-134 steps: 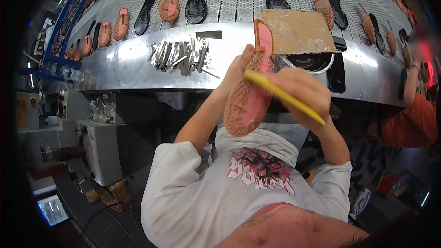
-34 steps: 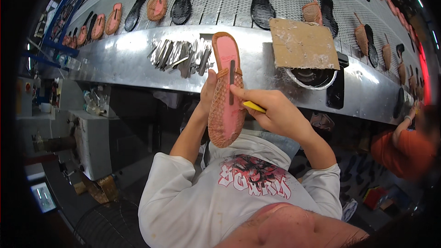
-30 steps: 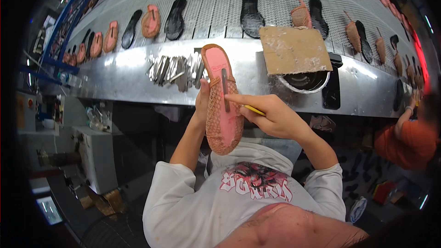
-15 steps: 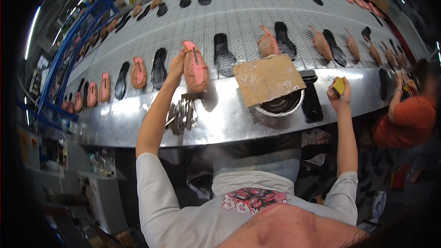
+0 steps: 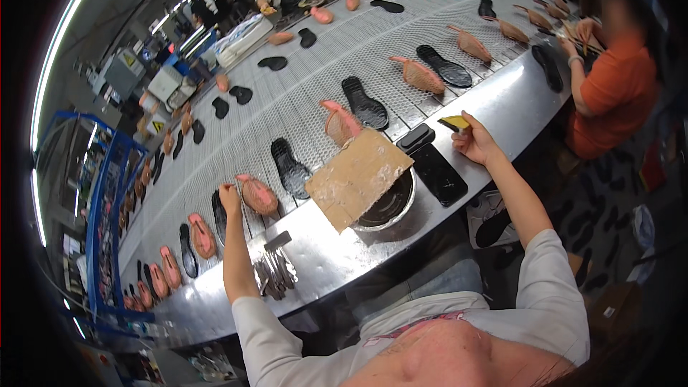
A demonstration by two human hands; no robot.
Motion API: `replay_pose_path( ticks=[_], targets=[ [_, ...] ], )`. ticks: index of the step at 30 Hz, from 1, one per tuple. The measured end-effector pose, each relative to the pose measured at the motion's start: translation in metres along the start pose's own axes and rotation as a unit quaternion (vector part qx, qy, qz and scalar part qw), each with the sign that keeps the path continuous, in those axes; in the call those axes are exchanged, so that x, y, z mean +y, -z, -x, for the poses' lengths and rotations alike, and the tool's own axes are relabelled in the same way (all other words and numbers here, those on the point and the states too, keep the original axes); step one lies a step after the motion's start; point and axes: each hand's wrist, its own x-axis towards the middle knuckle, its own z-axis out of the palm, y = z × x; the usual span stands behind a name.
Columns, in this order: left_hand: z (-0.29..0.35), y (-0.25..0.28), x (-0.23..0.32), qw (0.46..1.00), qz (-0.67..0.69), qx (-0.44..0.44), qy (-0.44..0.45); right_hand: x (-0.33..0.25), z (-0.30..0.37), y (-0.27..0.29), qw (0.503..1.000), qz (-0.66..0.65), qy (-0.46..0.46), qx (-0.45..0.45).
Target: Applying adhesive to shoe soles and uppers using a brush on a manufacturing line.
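Left hand (image 5: 229,196): left of centre frame, grip resting on the pink shoe upper (image 5: 259,196), now set on the mesh conveyor belt (image 5: 315,86).
Right hand (image 5: 474,142): right of centre, grip clenched on a yellow-handled brush (image 5: 454,123) over the steel counter (image 5: 337,254).
Progress: upper appears placed; hand not yet off it.
Nearby: cardboard-covered bowl (image 5: 390,206), black soles (image 5: 290,167).

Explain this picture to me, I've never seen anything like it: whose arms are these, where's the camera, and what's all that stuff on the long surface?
The camera sits on a person's head and looks down through a fisheye lens, so straight edges bend. Both arms are that person's own. The left hand rests on a pink shoe upper lying on a long grey mesh conveyor belt, which carries many pink uppers and black rubber soles. The right hand holds a small yellow tool. On the shiny steel edge sit a metal bowl partly covered by a brown cardboard sheet, and a black phone. A co-worker in orange works nearby.
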Motion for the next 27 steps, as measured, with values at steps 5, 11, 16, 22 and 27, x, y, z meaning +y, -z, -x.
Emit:
replay_pose_path(
  ticks=[5,11,16,22,27],
  targets=[
    [0.031,-0.015,0.192,0.950,0.293,-0.092,0.061,-0.004,0.005,0.010,0.999,0.037,0.012,0.021],
    [0.123,0.030,0.413,0.666,0.698,-0.243,-0.100,-0.006,0.004,0.018,0.999,0.032,0.003,0.008],
    [0.161,0.080,0.445,0.548,0.763,-0.266,-0.217,-0.002,0.006,0.010,0.998,0.039,0.021,0.042],
    [0.195,0.100,0.456,0.453,0.844,-0.075,-0.277,-0.004,0.005,0.006,0.998,0.035,0.017,0.049],
    [0.186,0.106,0.412,0.451,0.837,-0.062,-0.303,-0.008,0.003,0.009,1.000,0.003,0.001,0.014]
  ],
)
